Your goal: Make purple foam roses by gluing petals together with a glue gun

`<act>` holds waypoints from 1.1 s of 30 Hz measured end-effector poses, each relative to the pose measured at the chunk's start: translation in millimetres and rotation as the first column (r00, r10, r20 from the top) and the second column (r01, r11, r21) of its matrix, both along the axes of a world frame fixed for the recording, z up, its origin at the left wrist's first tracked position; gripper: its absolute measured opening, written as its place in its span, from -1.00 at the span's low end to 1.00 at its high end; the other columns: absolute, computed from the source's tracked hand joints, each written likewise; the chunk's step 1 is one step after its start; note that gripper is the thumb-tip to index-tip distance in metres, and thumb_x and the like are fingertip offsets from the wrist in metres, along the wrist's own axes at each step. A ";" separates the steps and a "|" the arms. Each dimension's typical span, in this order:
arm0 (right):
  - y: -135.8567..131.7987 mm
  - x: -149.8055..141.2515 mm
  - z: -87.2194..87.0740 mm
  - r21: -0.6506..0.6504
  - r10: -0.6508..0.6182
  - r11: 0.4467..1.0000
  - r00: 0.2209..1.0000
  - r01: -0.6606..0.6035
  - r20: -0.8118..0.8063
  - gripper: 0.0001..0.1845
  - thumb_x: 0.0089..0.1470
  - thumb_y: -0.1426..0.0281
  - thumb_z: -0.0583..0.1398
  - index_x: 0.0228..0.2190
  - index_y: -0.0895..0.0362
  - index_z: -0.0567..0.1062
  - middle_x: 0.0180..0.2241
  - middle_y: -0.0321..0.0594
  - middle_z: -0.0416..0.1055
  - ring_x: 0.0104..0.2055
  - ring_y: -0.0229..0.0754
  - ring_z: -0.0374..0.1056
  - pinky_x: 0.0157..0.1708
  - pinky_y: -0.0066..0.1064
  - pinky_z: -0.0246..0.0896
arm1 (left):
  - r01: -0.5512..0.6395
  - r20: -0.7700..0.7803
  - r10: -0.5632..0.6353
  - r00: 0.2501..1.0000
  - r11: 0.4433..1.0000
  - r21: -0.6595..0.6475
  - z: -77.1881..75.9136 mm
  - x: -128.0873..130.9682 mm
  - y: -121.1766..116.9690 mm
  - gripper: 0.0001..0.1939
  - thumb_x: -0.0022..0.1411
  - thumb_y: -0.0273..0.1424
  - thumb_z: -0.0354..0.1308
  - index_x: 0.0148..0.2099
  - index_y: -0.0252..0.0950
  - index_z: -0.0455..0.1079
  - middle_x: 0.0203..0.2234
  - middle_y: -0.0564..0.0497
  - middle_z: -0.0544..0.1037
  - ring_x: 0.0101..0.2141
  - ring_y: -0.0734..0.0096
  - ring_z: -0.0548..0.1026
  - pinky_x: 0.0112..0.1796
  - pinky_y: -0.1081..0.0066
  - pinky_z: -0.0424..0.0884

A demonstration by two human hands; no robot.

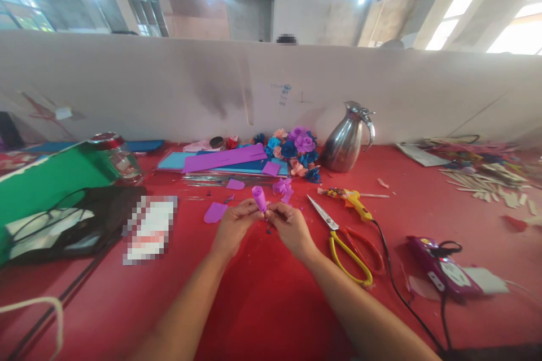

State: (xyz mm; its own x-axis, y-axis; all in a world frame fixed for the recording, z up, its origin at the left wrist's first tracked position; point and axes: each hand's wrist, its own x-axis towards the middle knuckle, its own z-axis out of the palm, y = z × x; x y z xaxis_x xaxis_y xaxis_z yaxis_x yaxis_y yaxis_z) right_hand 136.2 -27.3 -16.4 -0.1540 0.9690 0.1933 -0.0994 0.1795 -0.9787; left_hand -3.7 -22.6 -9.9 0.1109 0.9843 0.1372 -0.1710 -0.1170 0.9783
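Observation:
Both of my hands meet over the red table, pinching a small rolled piece of purple foam that stands up between the fingertips. My left hand grips it from the left and my right hand from the right; both have fingers closed. Loose purple foam cut-outs lie just left of my hands, and another purple scrap lies just behind them.
Yellow-and-red scissors and a yellow glue gun with a black cord lie to the right. Foam sheets, finished foam flowers and a steel jug sit at the back. A black bag is left, a purple device right.

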 end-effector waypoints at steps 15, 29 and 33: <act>3.8 4.4 3.8 0.014 0.065 0.998 0.997 -0.064 -0.031 -0.61 -0.22 0.06 0.32 -0.66 0.13 0.48 -0.67 -0.34 0.31 -0.60 -0.34 0.15 -0.57 -0.49 0.08 | 0.163 0.128 -0.155 0.979 0.985 -0.054 0.7 -3.2 -2.7 -0.86 -0.13 -0.33 0.38 -0.48 -0.29 0.55 -0.38 -0.03 0.51 -0.26 0.26 0.42 -0.12 0.27 0.29; 3.6 4.6 0.1 0.014 0.106 0.994 0.990 -0.106 -0.096 -0.67 -0.20 0.11 0.33 -0.60 0.13 0.49 -0.68 -0.38 0.27 -0.63 -0.36 0.14 -0.61 -0.51 0.03 | 0.142 0.144 -0.134 0.980 0.989 -0.050 -2.7 -4.8 -1.1 -0.87 -0.15 -0.47 0.36 -0.44 -0.31 0.53 -0.40 0.02 0.44 -0.33 0.38 0.38 -0.23 0.38 0.30; 3.6 5.0 -2.4 0.006 0.123 0.992 0.990 -0.123 -0.071 -0.70 -0.12 0.14 0.30 -0.54 0.13 0.49 -0.66 -0.38 0.31 -0.62 -0.36 0.17 -0.58 -0.50 0.05 | 0.068 0.116 -0.067 0.991 0.998 -0.012 -1.7 -2.6 -1.0 -0.91 -0.14 -0.46 0.35 -0.51 -0.31 0.50 -0.42 0.05 0.41 -0.35 0.43 0.37 -0.26 0.43 0.29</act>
State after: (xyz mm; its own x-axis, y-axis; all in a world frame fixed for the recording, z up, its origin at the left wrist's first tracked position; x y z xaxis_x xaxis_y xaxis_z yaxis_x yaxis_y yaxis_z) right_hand 141.2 -23.7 -18.7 -0.2576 0.9433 0.2095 -0.1897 0.1632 -0.9682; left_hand -6.4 -23.5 -11.6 0.1615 0.9773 0.1369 -0.2901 -0.0855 0.9532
